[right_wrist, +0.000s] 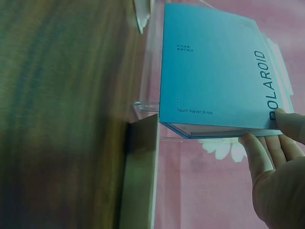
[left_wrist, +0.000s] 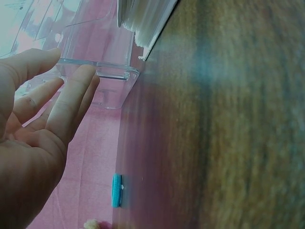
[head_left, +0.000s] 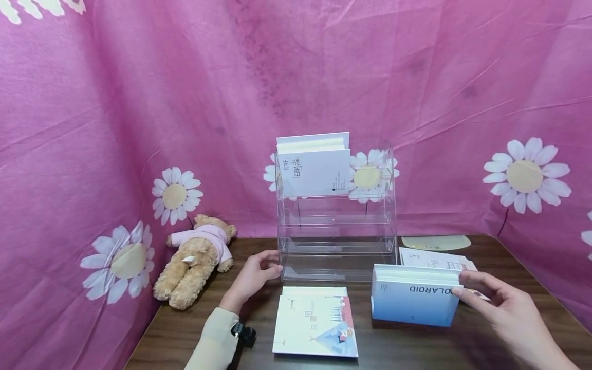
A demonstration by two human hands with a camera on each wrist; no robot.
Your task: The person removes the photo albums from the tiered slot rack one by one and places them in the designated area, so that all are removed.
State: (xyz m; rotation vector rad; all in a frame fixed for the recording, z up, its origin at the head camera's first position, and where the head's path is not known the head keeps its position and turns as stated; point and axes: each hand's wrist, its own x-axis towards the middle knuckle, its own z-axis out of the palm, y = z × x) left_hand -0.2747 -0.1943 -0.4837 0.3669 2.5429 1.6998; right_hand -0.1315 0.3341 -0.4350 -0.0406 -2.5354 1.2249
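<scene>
The right hand (head_left: 513, 304) is pinching one end of a blue, rectangular album lettered POLAROID (head_left: 409, 304), holding it upright before the right end of a clear plastic tiered rack (head_left: 333, 248). The left hand (head_left: 253, 278), fingers loosely extended, is touching the rack's left side, while a cream, squarish illustrated album (head_left: 300, 329) is lying on the dark wooden table (head_left: 407, 349) between the hands.
</scene>
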